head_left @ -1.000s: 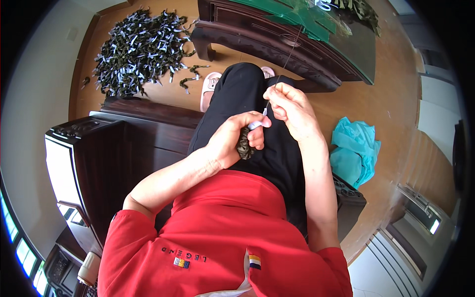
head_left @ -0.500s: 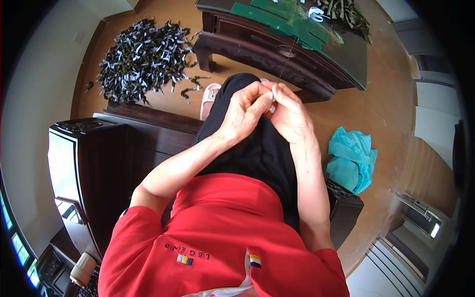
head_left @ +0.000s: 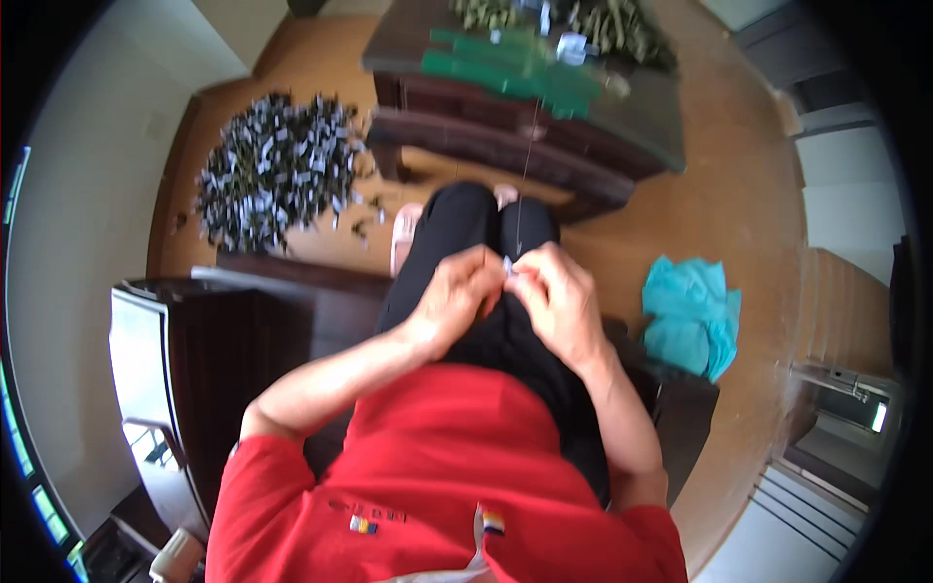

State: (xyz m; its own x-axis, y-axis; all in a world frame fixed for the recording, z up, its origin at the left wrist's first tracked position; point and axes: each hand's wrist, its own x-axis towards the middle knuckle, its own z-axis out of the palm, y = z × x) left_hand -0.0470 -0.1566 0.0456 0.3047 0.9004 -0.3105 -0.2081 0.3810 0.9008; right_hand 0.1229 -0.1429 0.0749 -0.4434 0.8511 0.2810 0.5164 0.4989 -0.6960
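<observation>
White strip [head_left: 508,265] is showing near the middle of the frame, your left hand [head_left: 457,297] and right hand [head_left: 565,306] both pinching it in equally near grips, its long axis being too blurred to tell, while the thin line [head_left: 526,173] is hanging just above.

Over the black trousers [head_left: 454,233] of the seated person, the left hand [head_left: 452,296] and right hand [head_left: 562,303] meet, fingertips pinching a small white strip [head_left: 508,265]. A thin dark thread [head_left: 529,165] runs from just beyond them toward the far wooden table [head_left: 643,109], where green sheeting [head_left: 505,70] lies near olive bundles [head_left: 627,31]. Out on the floor to the far left I see a heap of dark, white-tagged pieces [head_left: 282,175]; to the right, a crumpled turquoise plastic bag [head_left: 692,316].
</observation>
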